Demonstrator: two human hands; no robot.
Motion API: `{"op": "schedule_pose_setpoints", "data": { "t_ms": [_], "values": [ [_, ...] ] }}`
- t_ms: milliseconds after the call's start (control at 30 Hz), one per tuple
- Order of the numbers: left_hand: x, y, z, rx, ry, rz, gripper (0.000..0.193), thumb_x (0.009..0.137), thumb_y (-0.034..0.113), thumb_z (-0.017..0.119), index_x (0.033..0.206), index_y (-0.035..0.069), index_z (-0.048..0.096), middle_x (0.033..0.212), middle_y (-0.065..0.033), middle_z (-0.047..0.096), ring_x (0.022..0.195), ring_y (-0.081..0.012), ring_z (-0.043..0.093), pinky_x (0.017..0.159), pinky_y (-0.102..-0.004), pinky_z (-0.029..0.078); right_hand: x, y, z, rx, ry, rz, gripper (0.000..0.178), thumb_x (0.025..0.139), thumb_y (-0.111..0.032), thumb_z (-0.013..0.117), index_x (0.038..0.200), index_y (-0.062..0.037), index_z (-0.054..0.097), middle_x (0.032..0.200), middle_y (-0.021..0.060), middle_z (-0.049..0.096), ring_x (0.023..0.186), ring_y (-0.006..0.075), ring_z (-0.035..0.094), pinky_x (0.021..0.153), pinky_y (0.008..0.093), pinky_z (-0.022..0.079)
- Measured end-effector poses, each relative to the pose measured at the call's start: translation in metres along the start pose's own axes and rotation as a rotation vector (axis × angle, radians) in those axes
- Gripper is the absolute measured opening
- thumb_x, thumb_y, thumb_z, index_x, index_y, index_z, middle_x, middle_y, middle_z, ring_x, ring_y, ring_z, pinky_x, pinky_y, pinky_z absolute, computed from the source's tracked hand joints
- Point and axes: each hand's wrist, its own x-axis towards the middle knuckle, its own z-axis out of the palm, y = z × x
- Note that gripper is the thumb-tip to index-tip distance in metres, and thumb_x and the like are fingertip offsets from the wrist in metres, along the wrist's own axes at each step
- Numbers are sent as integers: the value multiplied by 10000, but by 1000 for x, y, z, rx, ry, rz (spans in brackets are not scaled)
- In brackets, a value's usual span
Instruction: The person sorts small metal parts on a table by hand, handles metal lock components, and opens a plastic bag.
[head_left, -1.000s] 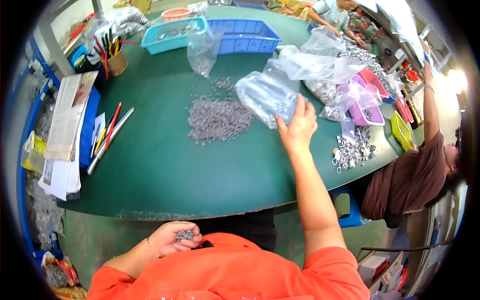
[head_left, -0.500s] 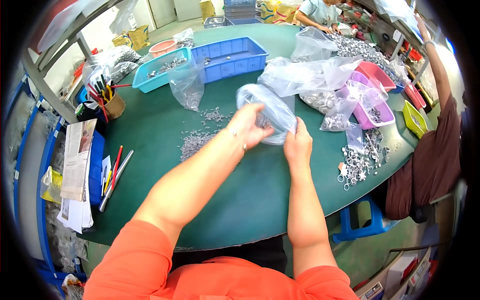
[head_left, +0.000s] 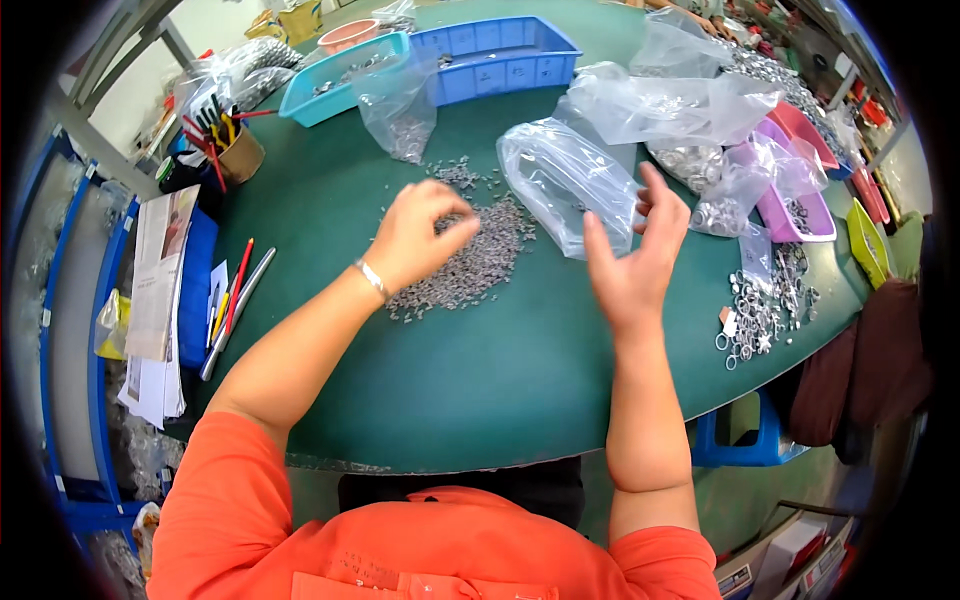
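Observation:
A spread pile of tiny grey metal pieces (head_left: 470, 262) lies on the green table. Over its left side hovers my left hand (head_left: 415, 238), the fingers loosely curled, the thumb apart from them and nothing visible in between. To the right of the pile lies a clear plastic bag (head_left: 565, 180), slack and mostly flat. My right hand (head_left: 640, 262) is beside the bag's near right end, palm turned inward, thumb and fingers spread and holding nothing. Whether its fingertips touch the plastic, I cannot tell.
Behind the pile stand a small filled bag (head_left: 408, 135), a turquoise tray (head_left: 300, 105) and a blue bin (head_left: 500, 75). Bags, a purple basket (head_left: 805, 222) and loose rings (head_left: 750, 325) sit at right. Pens (head_left: 238, 290) lie at left. A person in brown is at far right.
Both hands have let go of the clear bag, which now lies on the table. My left hand has moved left over the pile; my right has opened. The view has shifted, and the pile shows more fully.

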Motion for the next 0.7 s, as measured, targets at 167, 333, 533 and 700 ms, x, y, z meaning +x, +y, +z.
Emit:
{"op": "schedule_pose_setpoints", "data": {
  "t_ms": [167,333,533,700],
  "values": [
    [-66,0,-5,59,-92,174,292,731,147,795,997,102,684,1149,-107,605,1146,-318,551,988,-426,420,-45,-37,36,290,-519,-224,326,794,-13,680,1117,-2,639,1156,202,589,1055,365,567,916,451,471],
    [-90,-1,-11,74,-43,153,220,754,42,740,961,90,685,1120,-83,632,1079,-297,593,937,-412,459,-73,-31,49,82,-656,-146,394,807,-14,668,1195,-13,605,1232,190,569,1132,373,523,971,448,458],
    [-89,-8,-17,-43,86,82,141,773,15,724,905,40,680,1043,-106,668,973,-312,626,870,-384,500,-66,-20,59,183,-588,-130,335,834,-1,609,1169,-6,623,1198,170,597,1125,386,521,990,442,434],
    [-76,-11,-16,-85,222,87,116,793,9,706,905,24,676,1026,-118,688,969,-309,637,886,-389,496,-61,23,62,51,-421,49,397,845,51,532,1239,43,581,1313,235,552,1239,410,493,1076,443,386]
  ]
}}
